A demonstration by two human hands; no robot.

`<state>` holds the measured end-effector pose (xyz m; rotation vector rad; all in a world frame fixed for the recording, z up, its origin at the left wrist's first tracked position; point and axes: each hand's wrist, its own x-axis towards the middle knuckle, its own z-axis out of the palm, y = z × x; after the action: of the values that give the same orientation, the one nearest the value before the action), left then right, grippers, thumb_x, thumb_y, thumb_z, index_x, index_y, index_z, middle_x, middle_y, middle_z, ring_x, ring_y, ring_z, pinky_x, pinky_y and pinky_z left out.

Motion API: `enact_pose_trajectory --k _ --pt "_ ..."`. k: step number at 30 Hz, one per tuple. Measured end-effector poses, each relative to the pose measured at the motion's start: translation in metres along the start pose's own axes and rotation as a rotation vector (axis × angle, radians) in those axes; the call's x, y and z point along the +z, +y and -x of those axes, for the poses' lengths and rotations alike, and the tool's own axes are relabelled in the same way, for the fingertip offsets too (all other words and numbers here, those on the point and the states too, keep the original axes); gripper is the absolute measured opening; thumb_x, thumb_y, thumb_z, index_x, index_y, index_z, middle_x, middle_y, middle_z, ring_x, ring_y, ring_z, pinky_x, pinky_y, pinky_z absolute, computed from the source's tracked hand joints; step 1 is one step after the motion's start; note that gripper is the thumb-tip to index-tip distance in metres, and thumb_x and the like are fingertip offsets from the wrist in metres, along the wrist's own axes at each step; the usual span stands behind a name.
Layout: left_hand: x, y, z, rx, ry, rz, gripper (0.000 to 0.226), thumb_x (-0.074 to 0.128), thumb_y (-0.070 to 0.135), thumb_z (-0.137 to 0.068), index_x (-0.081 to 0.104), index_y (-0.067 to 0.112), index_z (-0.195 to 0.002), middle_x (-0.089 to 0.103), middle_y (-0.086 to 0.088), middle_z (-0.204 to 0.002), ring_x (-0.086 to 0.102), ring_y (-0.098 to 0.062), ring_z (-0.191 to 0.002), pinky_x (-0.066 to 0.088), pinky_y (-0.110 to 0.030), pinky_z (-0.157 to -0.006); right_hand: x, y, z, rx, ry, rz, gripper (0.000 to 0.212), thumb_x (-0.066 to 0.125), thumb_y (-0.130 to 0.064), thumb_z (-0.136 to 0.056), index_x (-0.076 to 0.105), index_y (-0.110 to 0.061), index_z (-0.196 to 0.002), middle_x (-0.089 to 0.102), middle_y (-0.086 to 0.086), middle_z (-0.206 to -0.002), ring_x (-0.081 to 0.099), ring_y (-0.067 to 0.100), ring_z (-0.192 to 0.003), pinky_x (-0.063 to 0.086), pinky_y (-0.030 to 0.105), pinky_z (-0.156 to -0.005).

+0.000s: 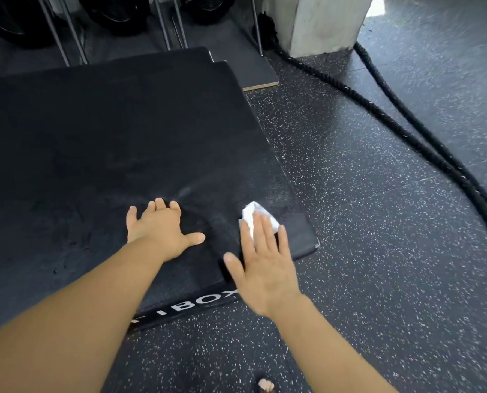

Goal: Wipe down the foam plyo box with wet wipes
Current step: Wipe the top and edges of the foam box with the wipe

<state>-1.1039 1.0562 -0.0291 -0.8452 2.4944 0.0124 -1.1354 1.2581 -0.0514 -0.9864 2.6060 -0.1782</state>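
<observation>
Head view: the foam plyo box (pixel 109 151) lies low on the floor and fills the left and middle of the picture, its black top facing up and white "BOX" lettering (pixel 205 302) on the near side wall.
Wet wipe: a crumpled white wet wipe (pixel 253 212) sits on the top of the box, close to its near right corner, and half of it is hidden under fingers.
Step in hand: by my reading, the top surface is being wiped at the near right corner. Faint curved streaks of sheen show on the foam just left of the wipe.
Done so far: probably little. The far and left stretches of the top look dull and smudged, and the side walls show no sheen.
Next move: it calls for flat, even pressure and a long sweep across the top, away from the corner, so that the wipe does not slide off the edge.
Right hand: the right hand (pixel 260 268) is flat and open, with straight fingers (pixel 260 231) pressing the wipe down. The thumb is spread out to the left, and nothing is pinched.
Left hand: the left hand (pixel 160 231) is spread open, palm down, on the top of the box just left of the wipe. It holds nothing and seems to brace.
Floor: speckled rubber flooring (pixel 378 251) surrounds the box.
Beyond: a thick black battle rope (pixel 406 131) runs along the right side from a concrete pillar (pixel 321 21). A thin board with a pale edge (pixel 260 78) lies past the far corner of the box.
</observation>
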Motion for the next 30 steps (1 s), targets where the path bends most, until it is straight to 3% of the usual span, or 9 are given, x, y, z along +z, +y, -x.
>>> enact_pose_trajectory --k 3,6,11,17,25,30 --pt "0.000 0.000 0.002 0.012 0.005 0.005 0.097 0.042 0.078 -0.081 0.014 0.020 -0.153 0.014 -0.008 -0.159 0.011 -0.021 -0.148 0.007 -0.049 -0.119 0.008 -0.014 0.014 -0.137 -0.041 0.028 0.077 -0.012 -0.059 -0.088 -0.022 -0.017 -0.151 -0.037 0.007 -0.155 -0.042 0.018 -0.138 -0.032 0.041 -0.110" --pt "-0.002 0.000 0.003 0.024 0.002 0.011 0.097 0.043 0.077 -0.082 0.014 0.018 -0.154 0.015 -0.009 -0.159 0.012 -0.022 -0.147 0.009 -0.046 -0.119 0.002 0.003 0.009 -0.193 -0.031 0.098 0.073 -0.012 -0.056 -0.089 -0.018 -0.024 -0.154 -0.032 0.001 -0.158 -0.035 0.014 -0.142 -0.030 0.043 -0.112" --pt "-0.004 -0.001 0.004 0.043 0.005 -0.004 0.097 0.042 0.076 -0.083 0.016 0.016 -0.154 0.022 -0.010 -0.156 0.019 -0.023 -0.145 0.011 -0.044 -0.119 -0.014 0.059 -0.009 -0.015 0.034 0.122 0.068 -0.007 -0.054 -0.092 -0.015 -0.029 -0.155 -0.027 -0.003 -0.160 -0.026 0.011 -0.146 -0.025 0.043 -0.115" --pt "-0.004 -0.001 0.004 0.047 0.002 0.003 0.096 0.044 0.075 -0.083 0.018 0.015 -0.153 0.025 -0.012 -0.154 0.020 -0.025 -0.144 0.009 -0.044 -0.120 -0.018 0.094 -0.008 0.119 0.030 0.110 0.060 -0.008 -0.055 -0.094 -0.034 -0.028 -0.141 -0.029 0.000 -0.159 -0.028 0.015 -0.145 -0.022 0.041 -0.116" --pt "-0.005 0.000 0.003 0.047 0.007 -0.005 0.096 0.045 0.075 -0.082 0.022 0.014 -0.152 0.030 -0.012 -0.151 0.024 -0.025 -0.142 0.009 -0.045 -0.119 0.004 0.046 0.025 0.121 0.094 -0.022 0.076 -0.014 -0.061 -0.088 -0.022 -0.020 -0.152 -0.031 0.005 -0.158 -0.039 0.016 -0.140 -0.030 0.037 -0.111" --pt "-0.008 0.001 0.003 0.049 -0.007 -0.004 0.095 0.047 0.075 -0.082 0.025 0.013 -0.150 0.033 -0.012 -0.149 0.026 -0.025 -0.141 0.011 -0.044 -0.119 0.020 -0.005 0.044 -0.036 0.069 -0.076 0.077 -0.010 -0.060 -0.090 -0.017 -0.017 -0.154 -0.031 0.006 -0.157 -0.040 0.016 -0.139 -0.030 0.040 -0.112"
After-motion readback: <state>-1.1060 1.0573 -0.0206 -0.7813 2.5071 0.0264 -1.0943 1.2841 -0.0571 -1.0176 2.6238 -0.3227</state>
